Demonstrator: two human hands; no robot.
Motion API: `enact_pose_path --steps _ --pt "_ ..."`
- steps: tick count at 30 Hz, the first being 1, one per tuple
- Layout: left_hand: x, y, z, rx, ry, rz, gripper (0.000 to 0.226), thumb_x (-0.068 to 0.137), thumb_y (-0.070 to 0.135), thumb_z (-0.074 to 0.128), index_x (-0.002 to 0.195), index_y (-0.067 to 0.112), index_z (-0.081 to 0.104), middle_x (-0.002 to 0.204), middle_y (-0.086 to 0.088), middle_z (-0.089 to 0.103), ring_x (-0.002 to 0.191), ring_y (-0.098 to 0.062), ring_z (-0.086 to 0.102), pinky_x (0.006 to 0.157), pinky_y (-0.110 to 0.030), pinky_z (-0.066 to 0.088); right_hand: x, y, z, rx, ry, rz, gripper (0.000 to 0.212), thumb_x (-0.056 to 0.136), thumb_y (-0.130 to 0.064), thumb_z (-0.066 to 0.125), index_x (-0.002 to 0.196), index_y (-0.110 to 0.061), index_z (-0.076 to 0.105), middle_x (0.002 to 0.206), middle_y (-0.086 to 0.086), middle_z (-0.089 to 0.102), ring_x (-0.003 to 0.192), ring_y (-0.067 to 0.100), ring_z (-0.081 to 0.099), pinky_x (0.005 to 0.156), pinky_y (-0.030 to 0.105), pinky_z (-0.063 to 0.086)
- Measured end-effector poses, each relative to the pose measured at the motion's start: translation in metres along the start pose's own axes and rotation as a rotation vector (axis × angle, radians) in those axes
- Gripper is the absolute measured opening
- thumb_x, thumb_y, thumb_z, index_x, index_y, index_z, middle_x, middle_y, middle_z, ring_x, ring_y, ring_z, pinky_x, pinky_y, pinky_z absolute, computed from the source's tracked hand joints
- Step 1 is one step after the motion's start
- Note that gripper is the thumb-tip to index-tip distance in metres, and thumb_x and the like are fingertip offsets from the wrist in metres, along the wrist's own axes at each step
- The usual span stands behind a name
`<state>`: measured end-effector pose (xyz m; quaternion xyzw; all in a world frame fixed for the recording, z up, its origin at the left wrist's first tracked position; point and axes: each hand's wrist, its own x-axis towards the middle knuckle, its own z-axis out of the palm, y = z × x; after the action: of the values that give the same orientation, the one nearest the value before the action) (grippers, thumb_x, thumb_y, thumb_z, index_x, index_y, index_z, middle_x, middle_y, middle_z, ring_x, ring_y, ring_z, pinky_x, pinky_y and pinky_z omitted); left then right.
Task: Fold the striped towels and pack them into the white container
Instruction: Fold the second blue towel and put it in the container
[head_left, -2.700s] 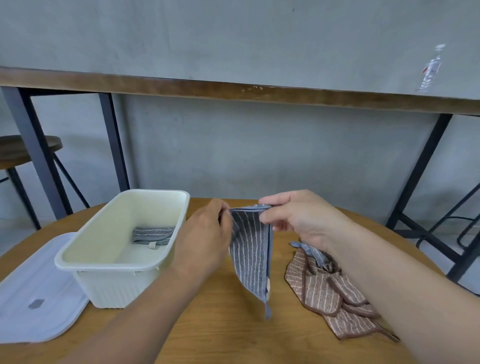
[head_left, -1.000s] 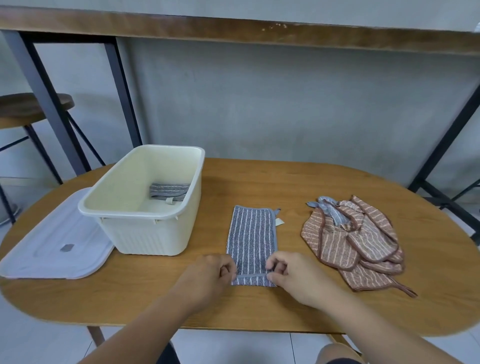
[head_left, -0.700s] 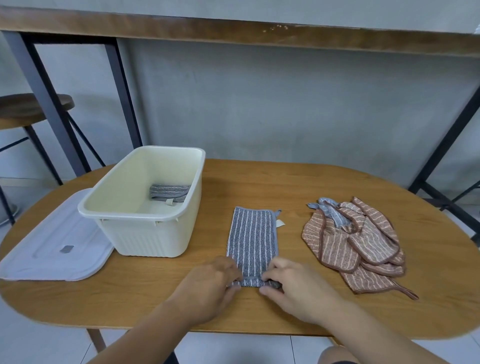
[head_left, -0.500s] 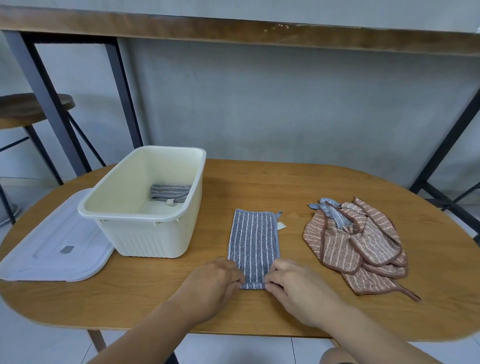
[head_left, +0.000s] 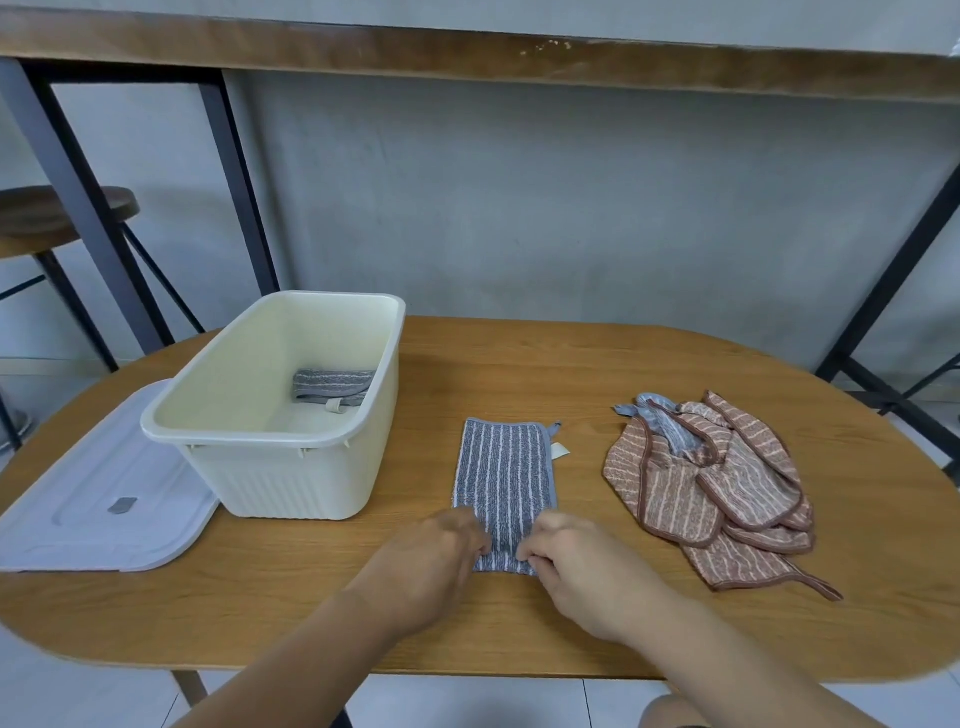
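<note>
One head-worn wide-angle camera looks forward and down from the near edge of the oval table (head_left: 571, 374), close above it, facing the far edge and the grey wall (head_left: 519, 208).

Folded grey striped towel (head_left: 504, 473) beside white container (head_left: 291, 467)

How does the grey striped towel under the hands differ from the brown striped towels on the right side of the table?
The grey towel lies flat as a narrow folded rectangle; the brown towels sit crumpled in a loose heap. Both the left hand and the right hand pinch the grey towel's near edge; nothing touches the brown towels. Grey with pale stripes versus reddish-brown with pale stripes. Both lie on the wooden table, outside the white container.
</note>
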<state>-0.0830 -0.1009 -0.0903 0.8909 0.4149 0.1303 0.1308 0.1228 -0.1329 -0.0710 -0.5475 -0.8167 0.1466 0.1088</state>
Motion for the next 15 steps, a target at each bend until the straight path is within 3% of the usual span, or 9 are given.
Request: enact_pose_path --steps 3,6,10,13,15 --pt "-0.004 -0.002 -0.002 -0.043 0.015 0.025 0.025 0.094 0.034 0.047 0.113 0.028 0.063 0.108 0.012 0.051 0.093 -0.005 0.054 0.083 -0.025 0.047 -0.002 0.003 -0.002 -0.037 -0.028 -0.027 0.029 0.096 -0.039 0.050 0.118 -0.027 0.064 0.108 -0.010 0.049 0.106 0.008 0.046 0.088 0.025 0.041" --pt "0.002 -0.005 -0.004 -0.049 0.000 0.023 0.023 0.096 0.028 0.047 0.105 0.026 0.068 0.100 0.010 0.054 0.088 -0.006 0.053 0.080 -0.025 0.046 0.002 0.005 -0.004 -0.033 -0.012 -0.025 0.026 0.097 -0.037 0.050 0.114 -0.029 0.068 0.101 -0.012 0.046 0.095 0.004 0.041 0.083 0.024 0.039" --pt "0.013 -0.007 -0.005 -0.025 0.009 -0.035 0.019 0.096 0.027 0.046 0.106 0.026 0.062 0.097 0.009 0.062 0.085 -0.008 0.056 0.076 -0.027 0.047 0.013 0.007 -0.007 0.001 -0.040 0.038 0.022 0.098 -0.029 0.050 0.110 -0.028 0.068 0.099 -0.011 0.055 0.092 0.009 0.052 0.078 0.028 0.045" --pt "0.018 -0.007 -0.006 -0.013 0.019 -0.062 0.010 0.095 0.024 0.047 0.096 0.026 0.057 0.096 0.009 0.058 0.082 -0.011 0.055 0.072 -0.025 0.043 0.019 0.007 -0.010 0.023 0.023 0.077 0.017 0.095 -0.024 0.055 0.106 -0.033 0.065 0.091 -0.016 0.057 0.081 0.004 0.055 0.067 0.022 0.043" --pt "0.020 -0.006 -0.005 -0.011 0.022 -0.073 0.011 0.096 0.023 0.047 0.098 0.026 0.058 0.103 0.011 0.054 0.085 -0.011 0.055 0.074 -0.026 0.044 0.021 0.006 -0.008 -0.001 0.037 0.054 0.018 0.097 -0.023 0.053 0.106 -0.030 0.067 0.098 -0.014 0.055 0.088 0.008 0.055 0.073 0.024 0.046"
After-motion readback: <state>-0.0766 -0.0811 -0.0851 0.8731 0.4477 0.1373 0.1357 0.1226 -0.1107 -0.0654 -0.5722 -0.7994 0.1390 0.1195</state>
